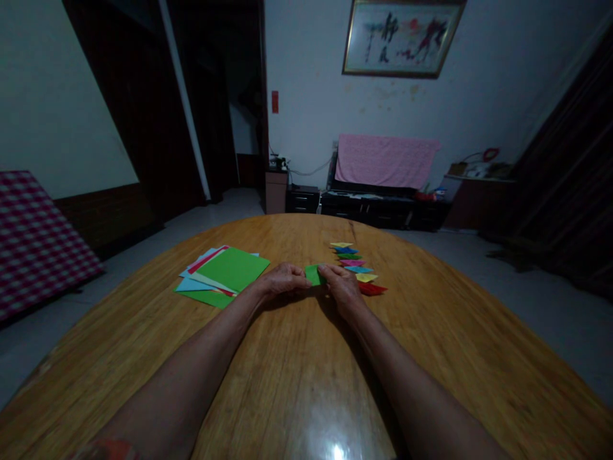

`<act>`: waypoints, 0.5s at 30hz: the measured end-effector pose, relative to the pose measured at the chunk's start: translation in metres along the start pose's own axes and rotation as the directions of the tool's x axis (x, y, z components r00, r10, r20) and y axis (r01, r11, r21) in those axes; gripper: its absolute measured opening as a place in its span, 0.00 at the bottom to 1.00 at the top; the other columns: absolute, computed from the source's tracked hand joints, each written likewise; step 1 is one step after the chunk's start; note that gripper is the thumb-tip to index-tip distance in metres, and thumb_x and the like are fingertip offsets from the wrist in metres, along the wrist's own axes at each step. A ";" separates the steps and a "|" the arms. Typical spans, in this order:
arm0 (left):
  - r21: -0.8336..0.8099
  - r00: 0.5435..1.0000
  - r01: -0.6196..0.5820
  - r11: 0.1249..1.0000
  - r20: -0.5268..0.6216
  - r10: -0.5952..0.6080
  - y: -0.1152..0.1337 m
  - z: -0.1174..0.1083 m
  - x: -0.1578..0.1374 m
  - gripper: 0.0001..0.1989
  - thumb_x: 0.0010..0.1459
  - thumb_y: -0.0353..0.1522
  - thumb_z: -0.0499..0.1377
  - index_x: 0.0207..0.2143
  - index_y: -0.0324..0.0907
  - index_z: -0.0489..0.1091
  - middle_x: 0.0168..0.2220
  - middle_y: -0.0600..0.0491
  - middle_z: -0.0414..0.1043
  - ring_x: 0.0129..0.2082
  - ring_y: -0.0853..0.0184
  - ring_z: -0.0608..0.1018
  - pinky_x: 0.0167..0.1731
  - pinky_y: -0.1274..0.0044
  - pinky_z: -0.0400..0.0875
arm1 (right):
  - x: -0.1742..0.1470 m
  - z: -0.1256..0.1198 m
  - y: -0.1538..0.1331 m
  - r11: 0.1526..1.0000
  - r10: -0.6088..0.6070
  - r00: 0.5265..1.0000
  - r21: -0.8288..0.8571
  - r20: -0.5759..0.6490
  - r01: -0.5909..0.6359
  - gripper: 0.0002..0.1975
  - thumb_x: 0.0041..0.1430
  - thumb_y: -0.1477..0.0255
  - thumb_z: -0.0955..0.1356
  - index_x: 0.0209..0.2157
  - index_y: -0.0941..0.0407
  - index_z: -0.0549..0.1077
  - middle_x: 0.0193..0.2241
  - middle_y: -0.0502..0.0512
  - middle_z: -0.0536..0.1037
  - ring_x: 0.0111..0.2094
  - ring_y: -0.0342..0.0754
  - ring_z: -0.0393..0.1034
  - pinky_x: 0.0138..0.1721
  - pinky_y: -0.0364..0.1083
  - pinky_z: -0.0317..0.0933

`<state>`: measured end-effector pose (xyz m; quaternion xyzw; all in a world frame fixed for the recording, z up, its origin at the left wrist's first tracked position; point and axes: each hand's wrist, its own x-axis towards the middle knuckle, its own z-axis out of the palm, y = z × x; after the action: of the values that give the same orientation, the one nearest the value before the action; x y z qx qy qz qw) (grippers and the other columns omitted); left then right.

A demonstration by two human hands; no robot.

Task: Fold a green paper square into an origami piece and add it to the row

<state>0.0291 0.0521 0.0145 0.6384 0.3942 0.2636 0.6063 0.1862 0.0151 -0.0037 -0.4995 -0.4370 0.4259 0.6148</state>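
The rounded far edge of a brown wooden table (287, 412) is seen beyond the hands, and past it a low black cabinet (368, 208), partly overhung by a pink cloth (387, 160), is set against the wall. At the left, a red-and-white checked cloth (41, 246) is placed well apart from the table's edge. Wood surface is shown between the forearms and, on the right, from the row of pieces out to the curved rim. Leftward room is bounded by a loose stack of green, light blue, red and white paper sheets (234, 268), by which the left wrist is closely passed. Rightward room is bounded by a row of small, pointed folded-paper pieces (352, 262) in yellow, blue, green, pink, light blue, yellow and red; the red one at the near end is partly covered by the right hand (343, 287), and whether it is touched cannot be told. A small green folded paper (313, 275) is held between the two hands, above the table: its left edge is pinched by the fingers of the left hand (286, 279), its right edge by the right thumb and fingers.
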 end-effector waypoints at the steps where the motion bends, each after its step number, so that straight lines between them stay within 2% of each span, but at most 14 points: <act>1: 0.017 1.000 0.009 1.000 0.005 -0.009 0.002 0.000 -0.001 0.10 0.39 0.34 0.63 0.17 0.39 0.64 0.15 0.58 0.61 0.14 0.77 0.60 0.16 0.81 0.49 | 0.000 0.000 -0.001 1.000 0.001 1.000 -0.004 0.002 -0.001 0.16 0.42 0.60 0.71 0.27 0.59 0.75 0.21 0.50 0.73 0.21 0.42 0.62 0.22 0.41 0.54; 3: 0.007 1.000 0.020 1.000 0.024 -0.020 0.006 0.000 -0.003 0.11 0.39 0.35 0.64 0.20 0.39 0.65 0.16 0.59 0.63 0.15 0.77 0.62 0.16 0.81 0.51 | -0.001 0.000 -0.002 1.000 0.008 1.000 -0.018 0.010 -0.008 0.16 0.42 0.60 0.71 0.26 0.59 0.76 0.20 0.50 0.73 0.21 0.42 0.62 0.21 0.41 0.54; 7: -0.091 1.000 0.011 0.996 -0.012 -0.012 0.009 0.000 -0.005 0.12 0.40 0.36 0.64 0.24 0.40 0.66 0.18 0.59 0.64 0.16 0.76 0.64 0.18 0.81 0.54 | -0.004 0.003 0.001 0.998 0.058 0.995 -0.026 0.082 -0.056 0.15 0.43 0.60 0.71 0.28 0.59 0.76 0.21 0.50 0.74 0.21 0.43 0.64 0.22 0.41 0.56; 15: 0.039 0.998 -0.016 0.999 -0.057 0.018 -0.002 -0.005 0.006 0.09 0.42 0.34 0.61 0.18 0.39 0.64 0.14 0.58 0.61 0.14 0.76 0.62 0.16 0.80 0.50 | 0.000 0.000 0.009 0.994 0.014 0.979 -0.107 0.205 0.008 0.13 0.48 0.63 0.69 0.31 0.57 0.77 0.22 0.48 0.74 0.21 0.41 0.64 0.23 0.40 0.56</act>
<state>0.0274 0.0596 0.0125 0.6454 0.4111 0.2794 0.5800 0.1853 0.0163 -0.0128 -0.4861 -0.5197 0.4520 0.5380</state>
